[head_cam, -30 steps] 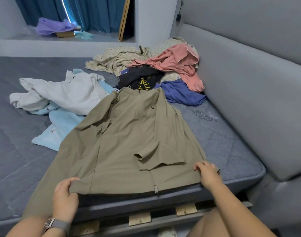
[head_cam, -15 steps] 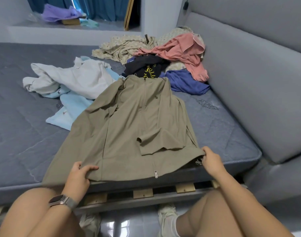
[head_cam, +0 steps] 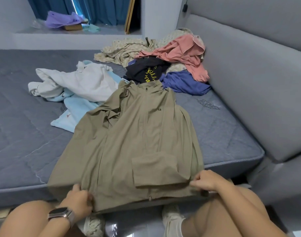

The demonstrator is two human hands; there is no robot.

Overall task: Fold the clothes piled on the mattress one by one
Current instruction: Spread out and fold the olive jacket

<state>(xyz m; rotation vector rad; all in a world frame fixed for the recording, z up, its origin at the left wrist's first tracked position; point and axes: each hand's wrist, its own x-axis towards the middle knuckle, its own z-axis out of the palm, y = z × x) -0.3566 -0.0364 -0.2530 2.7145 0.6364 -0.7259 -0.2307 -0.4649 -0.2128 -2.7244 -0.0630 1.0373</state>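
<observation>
An olive zip jacket (head_cam: 134, 137) lies spread front-up on the grey mattress (head_cam: 23, 134), collar away from me, its hem hanging over the near edge. One sleeve cuff is folded across its lower right front. My left hand (head_cam: 78, 199), a watch on the wrist, grips the hem at the lower left. My right hand (head_cam: 204, 181) pinches the hem at the lower right corner. Behind the jacket lie a white top (head_cam: 81, 82) over a light blue garment (head_cam: 72, 115), and a pile with a black shirt (head_cam: 146, 71), a pink garment (head_cam: 184, 52), a blue one (head_cam: 185, 82) and a patterned beige cloth (head_cam: 122, 50).
A padded grey headboard (head_cam: 248, 79) runs along the right of the mattress. A ledge (head_cam: 60, 33) at the back holds a purple item before blue curtains. My knees and shoes are below the mattress edge, over wooden bed slats at the lower left.
Both hands have pulled the jacket's hem toward me and down over the mattress edge. The view has tilted down and the jacket lies flatter.
</observation>
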